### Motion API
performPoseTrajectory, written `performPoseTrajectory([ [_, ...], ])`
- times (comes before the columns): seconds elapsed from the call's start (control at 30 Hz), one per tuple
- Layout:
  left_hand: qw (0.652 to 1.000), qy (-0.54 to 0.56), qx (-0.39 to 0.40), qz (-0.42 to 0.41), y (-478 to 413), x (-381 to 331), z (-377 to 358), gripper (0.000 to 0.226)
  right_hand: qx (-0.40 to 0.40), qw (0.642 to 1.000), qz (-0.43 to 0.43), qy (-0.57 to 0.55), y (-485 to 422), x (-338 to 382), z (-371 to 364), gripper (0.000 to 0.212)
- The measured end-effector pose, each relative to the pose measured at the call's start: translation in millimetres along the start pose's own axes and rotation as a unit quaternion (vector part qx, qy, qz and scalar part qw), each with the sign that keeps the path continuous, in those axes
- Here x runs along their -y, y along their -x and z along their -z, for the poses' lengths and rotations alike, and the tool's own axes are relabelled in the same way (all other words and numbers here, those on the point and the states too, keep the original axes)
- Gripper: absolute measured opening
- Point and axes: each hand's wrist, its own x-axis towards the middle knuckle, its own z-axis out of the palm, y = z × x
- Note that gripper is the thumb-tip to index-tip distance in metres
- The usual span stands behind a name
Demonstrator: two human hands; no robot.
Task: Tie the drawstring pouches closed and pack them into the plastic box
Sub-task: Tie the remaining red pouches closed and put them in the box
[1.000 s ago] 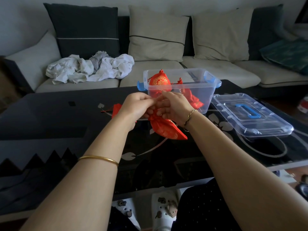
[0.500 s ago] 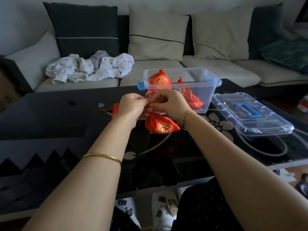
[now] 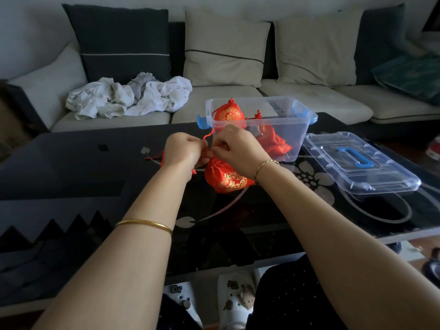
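Here, the left grip (image 3: 185,148) and right grip (image 3: 239,148) meet, each pinching the thin red drawstring (image 3: 208,135) at the gathered neck of a shiny red pouch (image 3: 227,179) just beneath them; its gold embroidered medallion is too blurred to read; just beyond the right grip stands the clear plastic box (image 3: 296,136), blue-latched, holding more red pouches (image 3: 229,114); glossy black worktop (image 3: 71,163) below.

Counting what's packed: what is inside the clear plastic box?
In the plastic box: an upright pouch at its left end and a second pouch lying low beside it. The right hand covers part of the front wall, so anything behind it is hidden.
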Motion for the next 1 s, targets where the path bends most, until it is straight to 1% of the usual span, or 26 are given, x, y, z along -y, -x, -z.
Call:
performPoseTrajectory([
  [0.1, 0.999, 0.02, -0.009, -0.025, 1, -2, 0, 0.007, 0.006, 0.996, -0.06, -0.066, 1, -1, -2, 0.021],
  [0.17, 0.998, 0.035, -0.015, -0.043, 3, -4, -2, 0.011, 0.003, 0.984, -0.117, -0.136, 1, -2, -4, 0.025],
  [0.2, 0.998, 0.023, -0.024, -0.061, 3, -4, -2, 0.015, 0.001, 0.974, -0.149, -0.171, 2, -3, -5, 0.026],
  [0.3, 0.982, -0.081, -0.064, -0.156, 0, -5, 3, 0.019, -0.008, 0.928, -0.239, -0.287, 3, -6, -7, 0.031],
  [0.4, 0.955, -0.183, -0.024, -0.232, 2, -5, 3, 0.013, -0.013, 0.878, -0.287, -0.384, 5, -10, -8, 0.031],
  [0.47, 0.926, -0.252, -0.013, -0.282, 4, -2, 0, 0.011, -0.011, 0.858, -0.293, -0.421, 5, -9, -7, 0.023],
  [0.53, 0.905, -0.29, -0.023, -0.311, 2, 2, -2, 0.01, -0.008, 0.841, -0.297, -0.452, 6, -7, -5, 0.018],
  [0.67, 0.887, -0.317, -0.033, -0.335, -4, 6, -3, 0.009, 0.008, 0.812, -0.3, -0.501, 6, -6, -3, 0.017],
  [0.77, 0.882, -0.321, -0.024, -0.343, -2, 6, -4, 0.009, 0.019, 0.806, -0.293, -0.514, 6, -9, -3, 0.016],
  [1.0, 0.862, -0.335, -0.023, -0.38, -4, 8, -6, 0.006, 0.038, 0.81, -0.277, -0.515, 8, -15, -2, 0.015],
])
